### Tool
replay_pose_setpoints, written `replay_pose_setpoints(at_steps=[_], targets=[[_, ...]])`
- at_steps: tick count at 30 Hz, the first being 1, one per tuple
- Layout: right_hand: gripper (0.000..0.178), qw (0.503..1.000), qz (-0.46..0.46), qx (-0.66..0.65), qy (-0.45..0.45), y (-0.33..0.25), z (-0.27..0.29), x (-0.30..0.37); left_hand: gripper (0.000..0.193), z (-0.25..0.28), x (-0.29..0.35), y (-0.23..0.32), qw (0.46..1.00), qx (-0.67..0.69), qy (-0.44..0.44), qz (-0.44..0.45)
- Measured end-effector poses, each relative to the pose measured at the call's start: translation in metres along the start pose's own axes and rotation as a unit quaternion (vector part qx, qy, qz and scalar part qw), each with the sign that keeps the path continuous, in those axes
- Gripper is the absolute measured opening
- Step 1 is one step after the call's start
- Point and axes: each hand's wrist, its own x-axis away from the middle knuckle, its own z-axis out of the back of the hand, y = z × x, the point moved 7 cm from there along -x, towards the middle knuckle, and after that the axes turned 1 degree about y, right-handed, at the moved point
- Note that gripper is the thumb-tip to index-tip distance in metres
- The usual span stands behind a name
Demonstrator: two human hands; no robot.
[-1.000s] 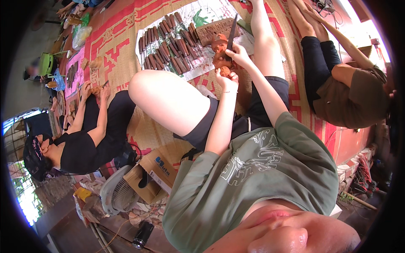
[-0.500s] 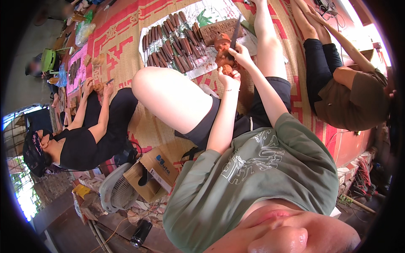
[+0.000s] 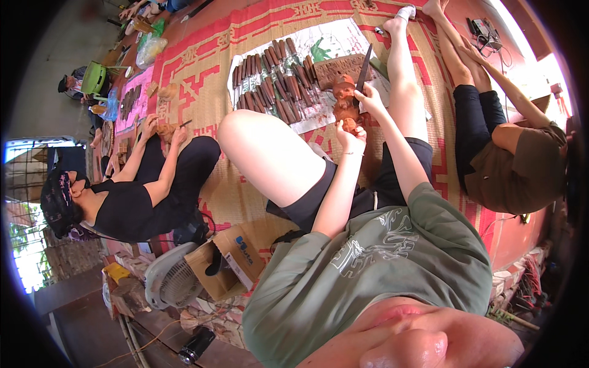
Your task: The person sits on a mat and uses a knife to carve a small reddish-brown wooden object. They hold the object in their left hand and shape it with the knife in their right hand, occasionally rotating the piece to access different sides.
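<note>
Evidently, bare hands hold a carved figure [image 3: 345, 110] and a dark tool [image 3: 365, 66] over a woven mat [image 3: 199, 92]

Largest in the scene is the mat, a flat weave of straw-coloured fibre crossed by red bands and stepped, angular patterns. The seated person wears a soft grey-green shirt [image 3: 368, 288]; their bare legs stretch forward across the weave. To the left, a co-worker in black [image 3: 132, 208] bends over a small tan workpiece [image 3: 164, 131]; to the right sits another in a brown top [image 3: 515, 165]. Near the lower left are an open cardboard box [image 3: 205, 260] and a round grey fan [image 3: 175, 279] with a ribbed grille.

Beyond the knees, a thin white sheet [image 3: 336, 35] with green and reddish marks carries slim wooden-handled tools [image 3: 293, 89], set side by side in rough rows, and a brown rectangular block [image 3: 339, 70] with a rough, relief-like surface.

The figure is reddish-brown, apparently wood, lumpy and rounded, and sits between the person's legs, in front of the block. The left hand [image 3: 351, 138] has its grip curled around the figure's rounded near end. The right hand [image 3: 372, 102] has its grip closed on the lower part of the long, narrow tool, which slants up and away; whether the tool touches the figure cannot be told.

Compared with a second ago, the mat and sheet sit lower and further right in view, and the person's outstretched foot [image 3: 397, 23] now shows fully. Both hands keep the same holds.
</note>
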Motion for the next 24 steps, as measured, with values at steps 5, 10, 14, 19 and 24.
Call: replay_pose_setpoints(at_steps=[5,10,14,19,24], targets=[[0.026,0.994,-0.007,-0.009,-0.108,0.006,-0.009,0.004,0.035,-0.002,0.002,-0.003,0.999,-0.035,-0.006,-0.020],[0.027,0.999,0.035,0.020,-0.008,-0.002,0.007,-0.002,0.034,0.000,-0.004,-0.006,1.000,-0.025,0.005,0.002],[0.028,0.996,-0.008,0.046,-0.081,-0.004,-0.008,-0.002,0.035,-0.001,0.000,0.002,0.999,-0.027,0.000,-0.018],[0.028,0.997,0.009,0.044,-0.069,0.007,-0.009,0.003,0.036,0.001,-0.001,-0.001,1.000,-0.013,-0.004,-0.002],[0.029,0.997,0.023,0.020,-0.067,0.001,-0.005,-0.010,0.037,0.000,0.001,-0.001,1.000,-0.023,0.001,-0.010]])
